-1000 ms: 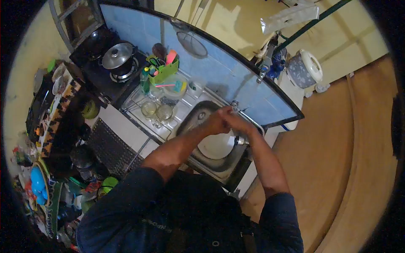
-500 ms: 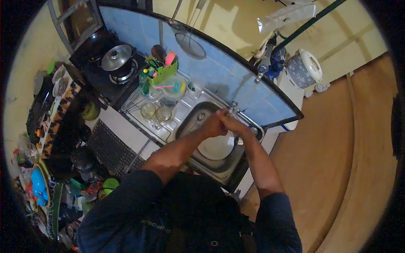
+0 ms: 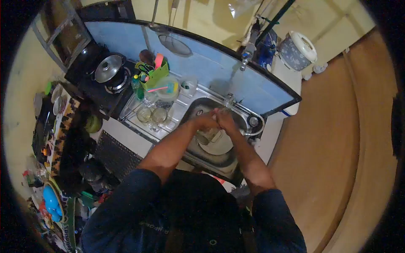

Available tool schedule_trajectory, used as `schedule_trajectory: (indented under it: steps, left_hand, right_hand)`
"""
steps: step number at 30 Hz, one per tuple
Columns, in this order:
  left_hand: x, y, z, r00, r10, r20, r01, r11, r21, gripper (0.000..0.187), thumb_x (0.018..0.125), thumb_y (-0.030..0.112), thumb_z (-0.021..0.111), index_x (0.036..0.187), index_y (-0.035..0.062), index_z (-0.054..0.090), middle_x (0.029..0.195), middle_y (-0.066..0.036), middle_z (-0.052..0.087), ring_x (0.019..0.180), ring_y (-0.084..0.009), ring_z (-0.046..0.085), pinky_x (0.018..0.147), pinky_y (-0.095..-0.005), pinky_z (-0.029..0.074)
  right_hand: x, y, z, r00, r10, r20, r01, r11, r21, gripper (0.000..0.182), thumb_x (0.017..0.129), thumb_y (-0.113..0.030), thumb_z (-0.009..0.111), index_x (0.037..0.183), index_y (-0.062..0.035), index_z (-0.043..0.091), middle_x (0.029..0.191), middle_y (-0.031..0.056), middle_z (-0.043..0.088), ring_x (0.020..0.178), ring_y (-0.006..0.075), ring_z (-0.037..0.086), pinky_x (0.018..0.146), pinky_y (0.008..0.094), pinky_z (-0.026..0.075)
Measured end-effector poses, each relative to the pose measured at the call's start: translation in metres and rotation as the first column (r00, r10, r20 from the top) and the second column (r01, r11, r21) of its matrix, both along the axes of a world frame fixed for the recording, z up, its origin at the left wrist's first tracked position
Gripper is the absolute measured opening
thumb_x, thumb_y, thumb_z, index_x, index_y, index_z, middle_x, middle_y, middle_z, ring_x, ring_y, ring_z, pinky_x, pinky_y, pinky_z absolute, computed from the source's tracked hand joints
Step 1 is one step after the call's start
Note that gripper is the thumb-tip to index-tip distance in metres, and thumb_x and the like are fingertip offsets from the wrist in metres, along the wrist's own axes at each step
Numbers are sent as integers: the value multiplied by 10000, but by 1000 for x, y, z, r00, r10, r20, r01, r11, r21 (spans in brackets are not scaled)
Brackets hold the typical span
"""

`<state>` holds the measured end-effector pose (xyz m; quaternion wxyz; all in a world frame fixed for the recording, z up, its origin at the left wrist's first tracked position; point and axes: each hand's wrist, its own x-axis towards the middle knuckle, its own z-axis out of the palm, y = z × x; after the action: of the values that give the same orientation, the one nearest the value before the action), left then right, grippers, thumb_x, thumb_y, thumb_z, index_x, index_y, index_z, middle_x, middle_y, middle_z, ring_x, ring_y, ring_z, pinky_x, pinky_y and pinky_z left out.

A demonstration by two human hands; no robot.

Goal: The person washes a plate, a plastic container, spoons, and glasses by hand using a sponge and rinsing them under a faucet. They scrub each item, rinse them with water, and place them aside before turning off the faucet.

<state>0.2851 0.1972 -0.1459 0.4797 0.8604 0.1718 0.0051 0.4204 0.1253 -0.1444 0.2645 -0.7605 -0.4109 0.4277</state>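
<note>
Blue tiles (image 3: 211,67) line the wall behind a kitchen tabletop, and some blue things (image 3: 50,200) sit amid clutter at the far left. Next come a dark perforated mat (image 3: 116,154) and, beyond it, a black stove (image 3: 93,93) bearing a pot with a metal lid (image 3: 108,68). On the metal drainboard (image 3: 176,113) are a green bottle (image 3: 137,89), a green caddy (image 3: 156,76) packed with utensils, two glass mugs (image 3: 151,114) side by side, a clear container (image 3: 164,93) and a white cup (image 3: 188,86).

Over the sink (image 3: 230,165), the left hand (image 3: 204,120) and right hand (image 3: 225,120) meet, fingers bent inward. Just beneath them is what looks like a clear glass vessel (image 3: 206,137) (it is blurred, partly covered by the fingers), over a pale round plate (image 3: 218,147) in the basin. Whether either hand grips the vessel, I cannot tell. Just beyond the hands stands the faucet (image 3: 229,100). Farther right are a second tap (image 3: 246,57), a flower-patterned pot with a white lid (image 3: 295,52) and a broad brown surface (image 3: 314,147).
</note>
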Motion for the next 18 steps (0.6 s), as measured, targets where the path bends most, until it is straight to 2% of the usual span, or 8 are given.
schedule_trajectory:
  steps: [2,3,4,5,7,9,11,18]
  left_hand:
    - [1,-3,-32,990,-59,130,20,958,285,570,656,285,720,1156,98,521,929,-94,614,867,-245,599,772,-380,488]
    - [6,-3,-40,985,160,-67,-172,952,-255,493,716,316,667,1145,117,528,934,-78,612,852,-237,601,751,-383,499]
    - [11,-4,-43,908,236,-347,-415,629,-657,423,776,347,613,1134,136,536,939,-62,609,836,-229,604,730,-387,510]
    - [13,-8,-40,911,225,-344,-405,634,-659,423,776,347,613,1134,136,536,939,-62,609,836,-229,604,730,-387,510]
    - [13,-15,-18,907,333,-259,-306,98,-947,338,854,371,470,1046,115,578,968,-77,630,774,-242,619,653,-413,507]
    - [12,-14,13,897,320,-305,-340,57,-939,348,855,383,463,1038,111,577,960,-76,631,802,-248,624,668,-417,515]
    - [13,-13,23,883,311,-351,-374,16,-927,358,855,395,455,1030,108,576,952,-76,633,830,-254,628,682,-420,524]
    - [30,-28,45,797,453,-401,-269,-328,-905,261,823,314,518,949,100,596,869,-54,629,704,-191,621,640,-349,539]
  right_hand:
    - [4,-6,-45,966,-253,50,223,916,334,560,857,-523,501,1002,12,583,945,153,582,837,198,532,761,361,435]
    - [5,-15,-37,962,-269,48,239,914,329,560,857,-523,501,1002,12,583,945,153,582,837,198,532,761,361,435]
    - [7,-23,-14,988,-142,-68,152,970,191,565,848,-518,516,1061,4,565,1009,168,576,910,219,534,814,366,420]
    - [8,-29,9,979,-25,-200,39,997,65,581,838,-512,532,1120,-5,548,1072,183,571,984,240,535,868,371,405]
    - [-5,-44,33,996,19,-90,-2,983,182,570,838,-493,540,1168,-28,527,1125,190,556,1058,257,513,919,367,376]
    - [-24,-59,53,998,59,24,-63,956,285,569,838,-473,548,1217,-52,505,1178,197,541,1132,275,490,970,362,346]
    - [-35,-69,66,761,-39,648,-323,843,430,546,832,-427,568,1243,-76,494,1222,177,525,1180,310,462,1008,371,323]
    - [1,-46,96,918,163,362,-320,843,433,463,799,-364,611,1169,-94,540,1205,151,530,1146,343,456,1034,453,272]
